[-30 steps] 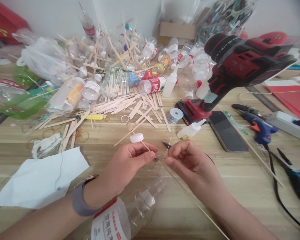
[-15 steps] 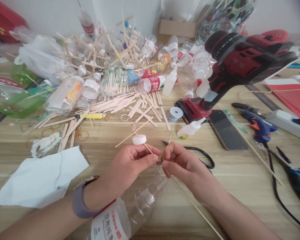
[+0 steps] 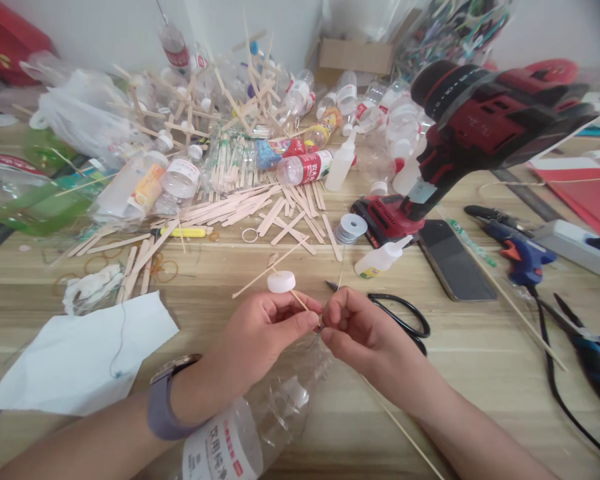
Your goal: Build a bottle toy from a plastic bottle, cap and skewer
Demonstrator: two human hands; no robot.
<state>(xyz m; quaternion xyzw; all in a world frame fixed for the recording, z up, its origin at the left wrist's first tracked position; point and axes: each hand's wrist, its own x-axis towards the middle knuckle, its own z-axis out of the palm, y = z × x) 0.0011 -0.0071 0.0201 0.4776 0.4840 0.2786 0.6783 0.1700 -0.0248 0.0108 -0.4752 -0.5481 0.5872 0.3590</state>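
Thin stick [image 3: 301, 301] with white cap [image 3: 281, 282] in left hand [image 3: 260, 333], right hand [image 3: 367, 327] narrow near wire [image 3: 341, 268], clear bottle [image 3: 280, 407] below.

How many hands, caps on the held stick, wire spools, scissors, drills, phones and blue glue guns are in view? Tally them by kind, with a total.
Hands: 2
Cap on the held stick: 1
Wire spool: 1
Scissors: 1
Drill: 1
Phone: 1
Blue glue gun: 1
Total: 8

Partly out of sight
The bottle [image 3: 280, 407] runs off the bottom edge; the right hand [image 3: 375, 337] covers part of the scissors [image 3: 405, 313] (their blades, mostly).
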